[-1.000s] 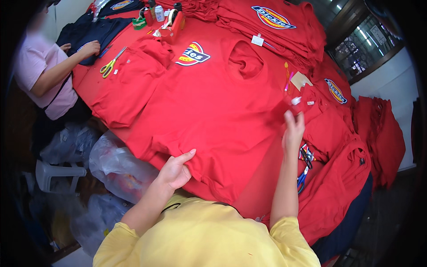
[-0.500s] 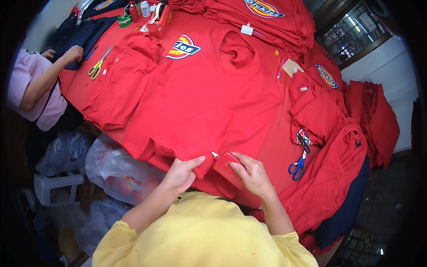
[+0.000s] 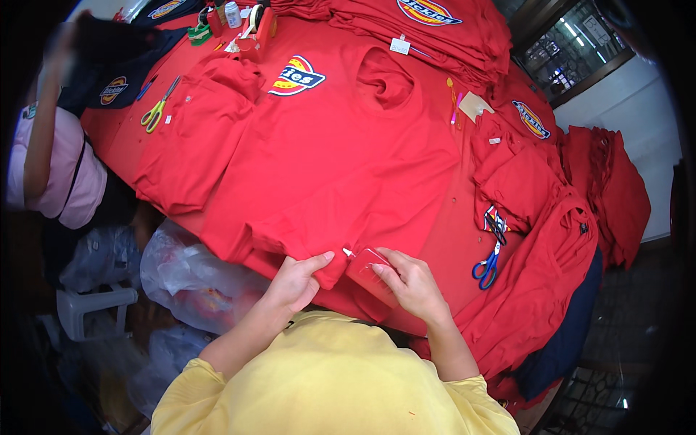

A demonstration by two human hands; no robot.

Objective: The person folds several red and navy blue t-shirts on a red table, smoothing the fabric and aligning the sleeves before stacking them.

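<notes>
My left hand (image 3: 296, 281) is half closed, thumb pointing right, pinching the near hem of the red shirt (image 3: 341, 159) at the near edge of the desk (image 3: 449, 239). My right hand (image 3: 409, 283) is curled, fingers bent over a small red tag (image 3: 367, 264) that it presses against the same hem, thumb under it as far as I can tell. A tiny white tab (image 3: 348, 253) sticks out between my 2 hands, just left of the tag.

The shirt lies flat, front up, its long axis running from the hem at my hands to the collar on the far side, leaning a little to the right. Its chest logo (image 3: 297, 76) sits far and left; the left sleeve (image 3: 196, 145) is folded out to the left.

To the right of my right hand, blue scissors (image 3: 487, 262) lie on the desk with the handles near me, beside a folded red garment (image 3: 522, 181). More red shirts are stacked far (image 3: 406, 22) and hang off the right side (image 3: 602, 181). Far right of the collar lie a pink pen (image 3: 457, 109) and a beige card (image 3: 475, 105). Far left are yellow-green scissors (image 3: 158, 109), a red tape dispenser (image 3: 255, 32), a white bottle (image 3: 232, 13) and a dark shirt (image 3: 109, 72). Another person in a pink top (image 3: 61, 174) stands at the left. Clear plastic bags (image 3: 188, 275) sit below the desk edge, left of my arm.
</notes>
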